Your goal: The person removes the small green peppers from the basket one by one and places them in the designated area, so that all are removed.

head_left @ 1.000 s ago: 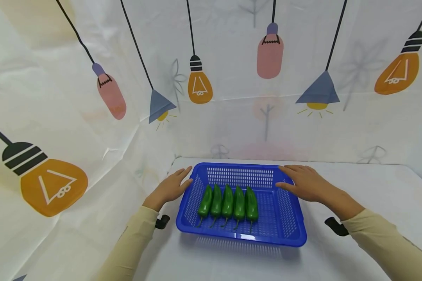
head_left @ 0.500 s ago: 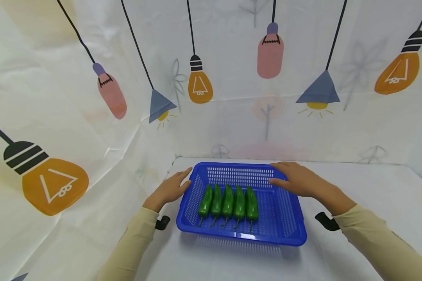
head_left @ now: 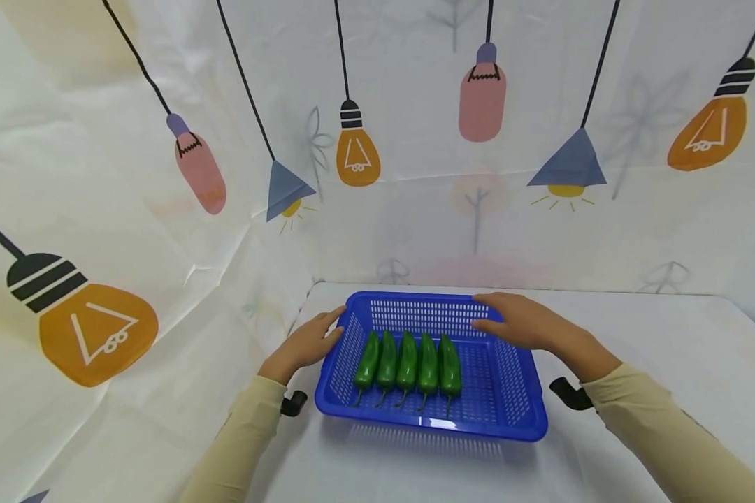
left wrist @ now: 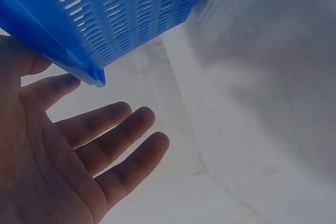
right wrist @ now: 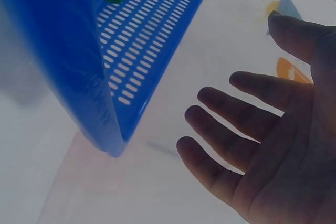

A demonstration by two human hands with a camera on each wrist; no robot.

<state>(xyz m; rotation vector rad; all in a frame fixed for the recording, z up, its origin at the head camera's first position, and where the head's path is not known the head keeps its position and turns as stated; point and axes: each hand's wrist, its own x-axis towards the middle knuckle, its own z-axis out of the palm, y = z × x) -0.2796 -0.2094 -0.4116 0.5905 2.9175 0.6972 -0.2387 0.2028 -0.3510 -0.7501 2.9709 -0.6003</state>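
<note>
A blue plastic basket point(head_left: 497, 381) with slotted walls stands on the white table. Several long green peppers point(head_left: 407, 363) lie side by side in its left and middle part, stems toward me. At the basket's left rim is my left hand point(head_left: 303, 347), fingers extended; in the left wrist view its thumb and forefinger reach the rim point(left wrist: 79, 72), though contact is hard to tell. My right hand point(head_left: 521, 321) hovers at the far right corner with fingers spread. In the right wrist view that hand point(right wrist: 268, 145) is apart from the basket and holds nothing.
White sheeting point(head_left: 409, 223) printed with hanging lamps closes off the back and left side. White table surface point(head_left: 660, 349) extends right of the basket. A black wrist mount point(head_left: 569, 393) shows under the right wrist, another point(head_left: 293, 403) beside the left.
My right hand has moved left, farther over the basket's right corner. The left hand has barely shifted. Basket and peppers have stayed in place.
</note>
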